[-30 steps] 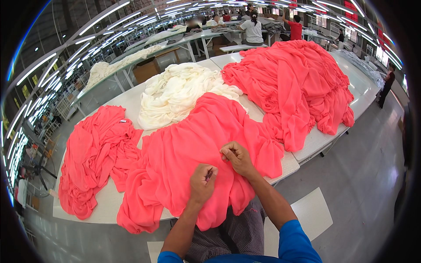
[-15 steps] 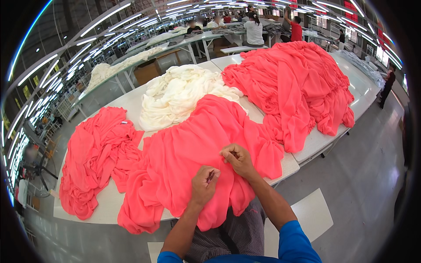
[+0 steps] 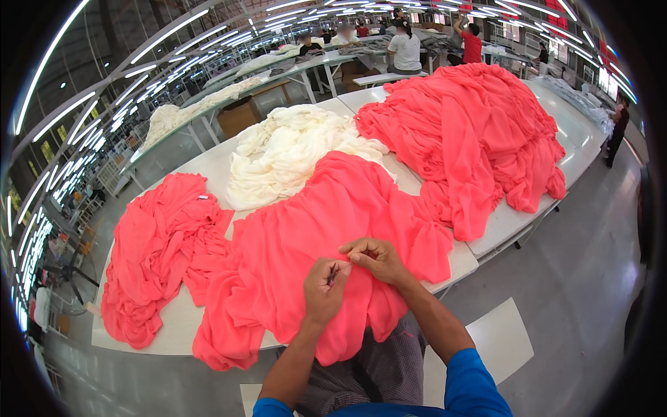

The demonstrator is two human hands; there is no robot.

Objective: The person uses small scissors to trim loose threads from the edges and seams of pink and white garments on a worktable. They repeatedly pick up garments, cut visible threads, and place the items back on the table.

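Observation:
A coral-pink garment (image 3: 326, 229) lies spread over the near edge of a white table (image 3: 177, 323) and hangs down over my lap. My left hand (image 3: 324, 288) is closed on a fold of it near the hem, and something small and dark shows between its fingers. My right hand (image 3: 375, 258) pinches the same cloth just to the right, fingertips touching the left hand's.
A crumpled coral-pink pile (image 3: 163, 250) lies at the left, a cream fabric heap (image 3: 292, 153) behind, and a large coral-pink heap (image 3: 472, 132) at the right. Other people (image 3: 404, 48) stand at tables far back. Grey floor with a white panel (image 3: 504, 344) lies to my right.
My two hands have drawn slightly closer together on the cloth; the garment and piles lie as before.

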